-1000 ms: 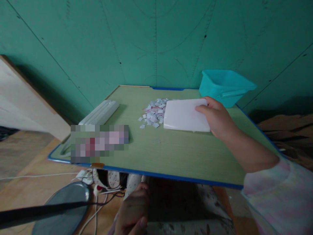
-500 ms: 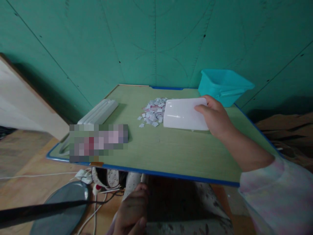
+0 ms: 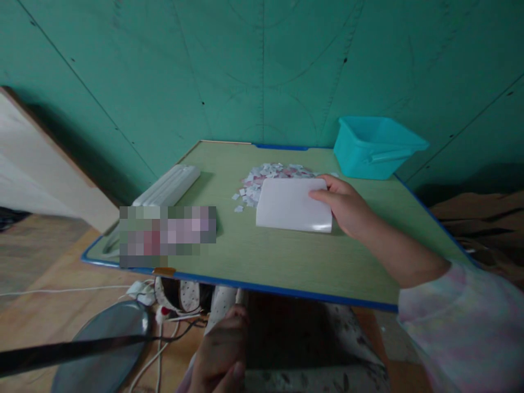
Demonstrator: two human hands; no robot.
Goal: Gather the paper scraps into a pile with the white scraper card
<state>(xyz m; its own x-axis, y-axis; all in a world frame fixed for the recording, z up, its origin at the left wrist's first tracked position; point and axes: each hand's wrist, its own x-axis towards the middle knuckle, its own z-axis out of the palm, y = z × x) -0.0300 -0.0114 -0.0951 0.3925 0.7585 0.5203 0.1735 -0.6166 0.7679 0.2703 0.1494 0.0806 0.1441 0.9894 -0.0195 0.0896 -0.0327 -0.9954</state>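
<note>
My right hand point(image 3: 344, 204) grips the right edge of a glossy white rectangular sheet point(image 3: 289, 204), thumb on top and fingers beneath. It looks slightly bent and covers the front of a pile of small cut paper pieces point(image 3: 282, 171), mostly white with some pinkish ones. A few loose pieces lie to the pile's left. Whether the sheet touches the table, I cannot tell. Below the table's front edge, my left hand point(image 3: 223, 346) rests by my lap with its fingers curled closed; what may be inside is hidden.
A turquoise bin point(image 3: 374, 150) stands at the back right corner of the blue-edged green table point(image 3: 262, 256). White ridged strips point(image 3: 167, 185) and a blurred-out item point(image 3: 167, 234) lie on the left. A green wall point(image 3: 229, 65) rises behind. Cables and a grey round-edged object point(image 3: 102, 349) are below left.
My right hand has moved the white sheet left and toward me, uncovering more of the pile's back and right side. My left hand has stayed in place.
</note>
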